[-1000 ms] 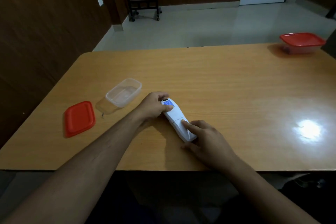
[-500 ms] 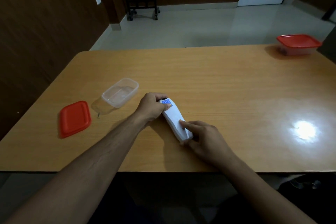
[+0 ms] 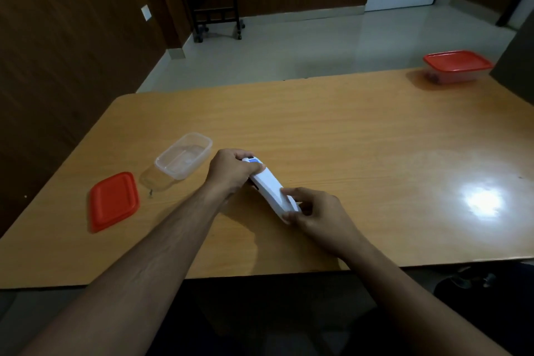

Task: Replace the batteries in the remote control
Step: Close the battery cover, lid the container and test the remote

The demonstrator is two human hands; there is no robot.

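Lid [image 3: 113,201] first: red, lying flat on the bench [image 3: 346,136] at the near left, and just right of it and a little farther back we see a clear container [image 3: 184,159] standing open, apart from the lid. Moving right, our left hand [image 3: 231,172] is closed around the far end of the white remote control [image 3: 270,192], near its small blue label. The remote runs diagonally toward the near right, close above the bench; we cannot tell whether it touches the wood. Our right hand [image 3: 320,217] pinches its near end, thumb on one side and fingers on the other, forefinger laid along the top. Farther right a bright light reflection sits on the bench, and at the far right corner stands a second container [image 3: 458,66] with its red lid on.
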